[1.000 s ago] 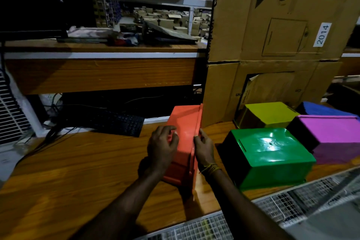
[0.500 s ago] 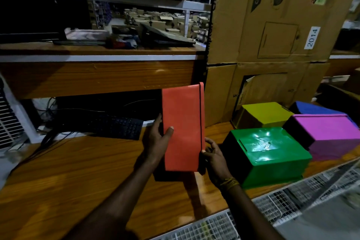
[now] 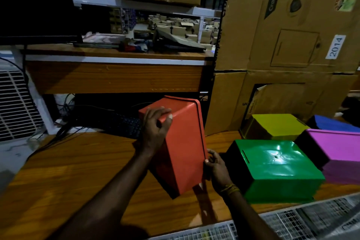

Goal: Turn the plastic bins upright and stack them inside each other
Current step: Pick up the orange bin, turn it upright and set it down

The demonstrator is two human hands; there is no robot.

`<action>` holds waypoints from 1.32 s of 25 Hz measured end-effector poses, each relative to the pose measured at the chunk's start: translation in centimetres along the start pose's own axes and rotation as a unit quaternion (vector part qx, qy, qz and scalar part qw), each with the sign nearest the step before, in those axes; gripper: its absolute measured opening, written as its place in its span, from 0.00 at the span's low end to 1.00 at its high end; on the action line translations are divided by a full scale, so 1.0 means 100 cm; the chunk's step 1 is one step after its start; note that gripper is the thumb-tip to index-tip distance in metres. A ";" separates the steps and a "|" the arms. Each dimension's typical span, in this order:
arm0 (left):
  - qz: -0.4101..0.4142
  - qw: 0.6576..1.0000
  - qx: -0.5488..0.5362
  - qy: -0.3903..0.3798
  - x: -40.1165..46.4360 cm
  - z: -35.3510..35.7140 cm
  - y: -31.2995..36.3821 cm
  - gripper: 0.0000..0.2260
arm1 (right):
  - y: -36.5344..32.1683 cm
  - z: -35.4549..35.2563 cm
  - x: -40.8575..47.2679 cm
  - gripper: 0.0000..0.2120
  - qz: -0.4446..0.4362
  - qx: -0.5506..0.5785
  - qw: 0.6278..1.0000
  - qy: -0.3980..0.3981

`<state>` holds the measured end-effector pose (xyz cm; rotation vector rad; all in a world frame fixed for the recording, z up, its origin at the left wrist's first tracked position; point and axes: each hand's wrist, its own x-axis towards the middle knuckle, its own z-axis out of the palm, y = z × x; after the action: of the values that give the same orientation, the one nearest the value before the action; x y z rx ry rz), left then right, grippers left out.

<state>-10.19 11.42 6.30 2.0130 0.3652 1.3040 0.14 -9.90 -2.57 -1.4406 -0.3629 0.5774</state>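
I held the rigid, light-looking orange plastic bin (image 3: pixel 181 148) tilted above the desk (image 3: pixel 74 171), left hand (image 3: pixel 154 132) gripping its top edge, right hand (image 3: pixel 216 167) its rim.

An orange bin (image 3: pixel 183 148) is showing a black rim line; the others are showing green (image 3: pixel 276 167), yellow (image 3: pixel 276 123), magenta (image 3: pixel 339 146) and blue (image 3: pixel 331 122); the table (image 3: pixel 78 171) is showing brown woodgrain.

There is only one view, from the person's head. It looks forward and down, close over the wooden table (image 3: pixel 64 177), and reaches the cardboard boxes (image 3: pixel 292 25) and shelf (image 3: pixel 116 58) behind.
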 end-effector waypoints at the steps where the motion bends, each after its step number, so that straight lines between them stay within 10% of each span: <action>1: 0.019 0.999 0.030 0.011 -0.003 0.005 0.015 0.15 | 0.000 -0.002 0.006 0.12 -0.017 -0.014 1.000 0.012; 6: 0.022 0.987 0.154 0.044 -0.042 0.045 0.032 0.16 | -0.009 0.000 0.045 0.07 -0.104 -0.062 0.991 0.063; 13: -0.023 0.977 0.207 0.046 -0.084 0.091 0.057 0.18 | -0.072 0.007 0.070 0.33 -0.103 0.024 0.994 -0.013; 33: -0.167 0.934 0.316 0.017 -0.014 0.026 0.029 0.17 | -0.101 0.023 0.051 0.24 -0.133 -0.107 0.985 -0.035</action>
<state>-8.91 7.49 6.73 2.2921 1.2168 1.0853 4.56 -5.41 7.08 -1.5485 -0.6792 0.3819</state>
